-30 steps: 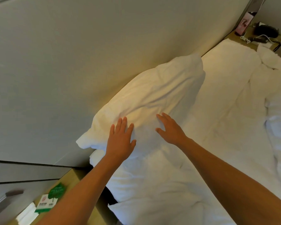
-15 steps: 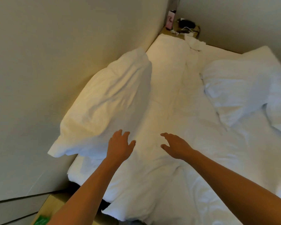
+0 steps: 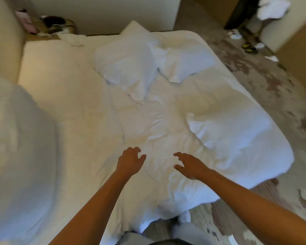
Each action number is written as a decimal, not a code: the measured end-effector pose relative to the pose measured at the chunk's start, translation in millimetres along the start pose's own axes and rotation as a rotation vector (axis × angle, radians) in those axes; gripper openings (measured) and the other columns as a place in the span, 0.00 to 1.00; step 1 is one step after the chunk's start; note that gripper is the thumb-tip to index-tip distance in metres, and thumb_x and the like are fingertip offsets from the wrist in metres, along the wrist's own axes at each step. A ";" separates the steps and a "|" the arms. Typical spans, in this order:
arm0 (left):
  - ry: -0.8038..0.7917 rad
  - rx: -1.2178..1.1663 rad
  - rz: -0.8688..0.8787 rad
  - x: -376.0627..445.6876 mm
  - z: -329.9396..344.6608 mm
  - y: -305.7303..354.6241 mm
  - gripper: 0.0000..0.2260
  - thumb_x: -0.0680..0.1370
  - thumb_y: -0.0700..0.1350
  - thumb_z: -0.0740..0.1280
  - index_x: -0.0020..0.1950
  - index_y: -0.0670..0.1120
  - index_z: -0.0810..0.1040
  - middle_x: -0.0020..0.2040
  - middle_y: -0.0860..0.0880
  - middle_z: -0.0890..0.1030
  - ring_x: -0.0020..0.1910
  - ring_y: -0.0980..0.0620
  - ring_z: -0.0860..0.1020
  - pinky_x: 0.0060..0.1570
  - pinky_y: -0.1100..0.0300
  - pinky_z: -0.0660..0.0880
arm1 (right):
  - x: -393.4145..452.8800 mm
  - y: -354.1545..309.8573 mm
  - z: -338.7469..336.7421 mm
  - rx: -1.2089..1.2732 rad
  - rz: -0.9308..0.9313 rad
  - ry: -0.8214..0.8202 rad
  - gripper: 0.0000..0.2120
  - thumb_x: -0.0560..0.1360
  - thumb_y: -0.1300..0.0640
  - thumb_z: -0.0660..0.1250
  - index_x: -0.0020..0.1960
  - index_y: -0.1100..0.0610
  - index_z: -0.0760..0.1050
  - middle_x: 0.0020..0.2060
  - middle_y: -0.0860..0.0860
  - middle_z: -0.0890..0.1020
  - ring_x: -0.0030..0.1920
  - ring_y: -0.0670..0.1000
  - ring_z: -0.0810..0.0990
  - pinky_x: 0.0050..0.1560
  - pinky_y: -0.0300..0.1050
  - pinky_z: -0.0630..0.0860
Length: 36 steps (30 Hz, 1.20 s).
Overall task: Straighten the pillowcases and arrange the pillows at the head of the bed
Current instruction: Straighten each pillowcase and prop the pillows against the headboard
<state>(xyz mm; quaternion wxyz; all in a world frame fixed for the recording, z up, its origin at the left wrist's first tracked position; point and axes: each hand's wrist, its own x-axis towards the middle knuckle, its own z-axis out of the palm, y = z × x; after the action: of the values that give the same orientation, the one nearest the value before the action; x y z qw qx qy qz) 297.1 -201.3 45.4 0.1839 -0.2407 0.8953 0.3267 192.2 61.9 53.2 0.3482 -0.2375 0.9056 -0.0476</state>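
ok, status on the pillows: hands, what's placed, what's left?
Left hand and right hand both empty, over the rumpled duvet. One pillow at left edge. Two pillows loose mid-bed. Nothing in the way.

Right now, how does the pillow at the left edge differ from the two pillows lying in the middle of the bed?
The left pillow lies alone against the headboard; the middle pillows lie together, away from it, one overlapping the other. The left pillow looks smooth, though blurred; the middle pillows show creases and loose corners. All are white, and neither the left hand nor the right hand touches them.
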 end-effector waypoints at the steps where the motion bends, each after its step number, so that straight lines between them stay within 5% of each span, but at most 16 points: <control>1: -0.030 0.016 0.038 6.0 10.2 23.7 0.22 0.81 0.61 0.61 0.70 0.51 0.74 0.68 0.46 0.76 0.67 0.45 0.74 0.66 0.49 0.71 | -12.0 22.8 -2.0 0.035 0.039 0.018 0.30 0.83 0.39 0.61 0.81 0.45 0.60 0.73 0.52 0.75 0.69 0.54 0.76 0.66 0.50 0.74; 9: -0.148 0.088 0.201 45.2 97.6 208.4 0.21 0.81 0.60 0.62 0.70 0.51 0.75 0.68 0.47 0.76 0.69 0.45 0.72 0.67 0.49 0.71 | -62.0 204.3 -19.6 0.187 0.224 0.125 0.30 0.83 0.39 0.60 0.82 0.46 0.58 0.76 0.53 0.72 0.74 0.56 0.72 0.72 0.53 0.72; 18: -0.086 0.081 0.059 132.3 177.3 362.9 0.20 0.81 0.58 0.62 0.69 0.50 0.75 0.67 0.46 0.76 0.68 0.45 0.72 0.67 0.48 0.70 | 22.4 381.6 -73.9 0.223 0.184 0.182 0.30 0.84 0.42 0.62 0.81 0.50 0.61 0.72 0.57 0.73 0.73 0.58 0.72 0.68 0.52 0.74; 25: -0.048 0.024 -0.043 211.1 215.7 432.6 0.19 0.81 0.58 0.63 0.68 0.50 0.76 0.66 0.47 0.77 0.66 0.46 0.75 0.67 0.48 0.71 | 113.9 468.7 -122.0 0.203 0.148 0.206 0.33 0.84 0.42 0.62 0.83 0.52 0.57 0.79 0.57 0.65 0.78 0.59 0.66 0.73 0.54 0.70; 31: -0.010 -0.035 -0.107 282.2 243.6 459.9 0.20 0.81 0.57 0.62 0.71 0.50 0.74 0.67 0.46 0.76 0.68 0.45 0.73 0.67 0.48 0.72 | 197.3 515.3 -150.8 0.125 0.191 0.233 0.43 0.79 0.30 0.61 0.85 0.48 0.49 0.85 0.58 0.49 0.83 0.63 0.51 0.78 0.64 0.64; 36: 0.042 0.003 -0.137 344.3 264.7 468.2 0.23 0.81 0.58 0.63 0.73 0.49 0.73 0.70 0.45 0.74 0.70 0.43 0.71 0.68 0.47 0.71 | 244.9 530.5 -140.6 0.089 0.221 0.296 0.49 0.72 0.19 0.54 0.84 0.44 0.52 0.83 0.58 0.55 0.79 0.65 0.60 0.66 0.64 0.75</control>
<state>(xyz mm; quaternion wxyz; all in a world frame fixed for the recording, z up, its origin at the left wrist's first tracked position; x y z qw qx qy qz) -196.6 183.9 -79.9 0.1873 -0.3081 0.8808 0.3070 -268.1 405.6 -123.2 0.2244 -0.1113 0.9645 -0.0836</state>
